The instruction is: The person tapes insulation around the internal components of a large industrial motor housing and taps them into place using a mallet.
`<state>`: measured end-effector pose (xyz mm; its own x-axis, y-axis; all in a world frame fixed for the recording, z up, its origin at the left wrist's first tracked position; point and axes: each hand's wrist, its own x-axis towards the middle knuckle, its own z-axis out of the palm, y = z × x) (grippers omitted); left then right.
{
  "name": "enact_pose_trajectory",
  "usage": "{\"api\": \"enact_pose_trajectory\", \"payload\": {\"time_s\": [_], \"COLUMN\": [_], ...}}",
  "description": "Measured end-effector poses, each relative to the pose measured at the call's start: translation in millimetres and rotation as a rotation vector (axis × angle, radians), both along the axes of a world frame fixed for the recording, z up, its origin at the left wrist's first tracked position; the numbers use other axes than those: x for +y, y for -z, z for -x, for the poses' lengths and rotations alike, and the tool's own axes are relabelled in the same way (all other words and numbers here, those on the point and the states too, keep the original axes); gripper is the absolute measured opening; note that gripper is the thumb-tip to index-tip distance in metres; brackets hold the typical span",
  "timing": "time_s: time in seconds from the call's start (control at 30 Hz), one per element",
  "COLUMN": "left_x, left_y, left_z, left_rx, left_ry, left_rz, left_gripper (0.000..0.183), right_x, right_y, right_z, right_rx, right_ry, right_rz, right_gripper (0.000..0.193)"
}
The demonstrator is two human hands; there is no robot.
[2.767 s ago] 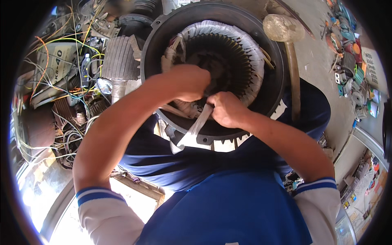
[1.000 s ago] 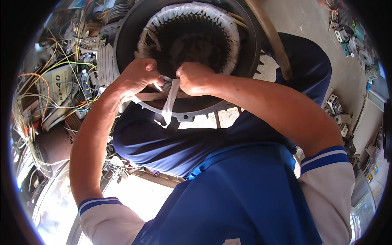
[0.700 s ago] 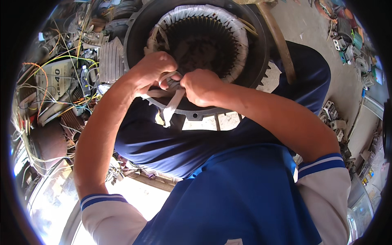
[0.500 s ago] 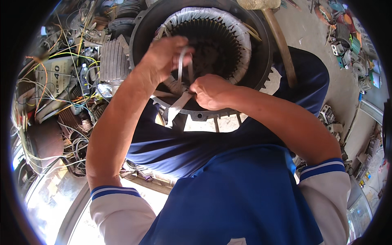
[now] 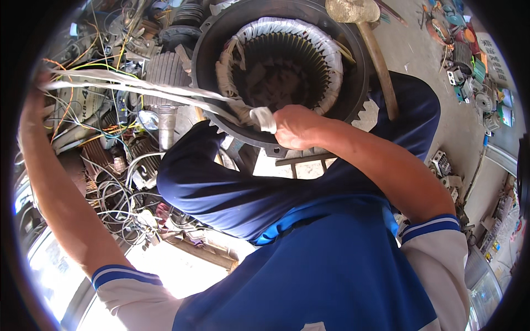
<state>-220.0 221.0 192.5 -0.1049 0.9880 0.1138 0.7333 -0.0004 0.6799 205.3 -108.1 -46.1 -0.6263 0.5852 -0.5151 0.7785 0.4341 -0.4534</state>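
A motor stator in a round dark housing stands in front of me, its ring of windings wrapped in white tape. My left hand is stretched far out at the left rim, dark and partly blurred. It grips a long loop of white cloth tape, whose two strands run taut back to the near-left part of the ring. My right hand is closed at the ring's near edge, pinching a short folded piece of the white tape. Its fingertips are partly hidden.
A mallet leans against the housing's right side, its handle reaching down to my right knee. Tangled wires, motor parts and a ribbed grey motor casing crowd the left. More parts lie along the far right.
My left hand has swung from above the ring out to the far left, drawing the tape loop out long. My right hand has stayed at the near edge, shifting slightly right.
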Motion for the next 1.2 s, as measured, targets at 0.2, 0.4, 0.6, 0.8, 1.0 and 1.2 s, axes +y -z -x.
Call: {"api": "enact_pose_trajectory", "payload": {"time_s": [0.2, 0.4, 0.6, 0.8, 1.0, 1.2], "left_x": [-103, -215, -159, -64, -117, -217], "left_y": [109, 209, 180, 106, 141, 191], "left_z": [-152, -293, -296, -188, -160, -273], "left_rx": [1.34, 0.96, 0.959, 0.86, 0.92, 0.798], "left_ry": [0.548, 1.226, 1.136, 0.712, 0.615, 1.266], "left_rz": [0.09, 0.293, 0.318, 0.188, -0.161, 0.199], "left_gripper": [0.028, 0.026, 0.023, 0.043, 0.037, 0.049], "right_x": [1, -6, -18, -15, -11, -17], "right_y": [-18, -1, 40, 40, 13, 34], "right_z": [-10, -1, -8, -8, -5, -7], "right_rx": [-0.036, 0.098, 0.196, 0.307, 0.123, 0.177], "right_ry": [-0.133, 0.195, -0.107, 0.105, -0.012, 0.01], "right_rz": [-0.028, 0.061, -0.304, -0.136, -0.047, -0.174], "right_gripper": [0.01, 0.015, 0.006, 0.011, 0.017, 0.014]}}
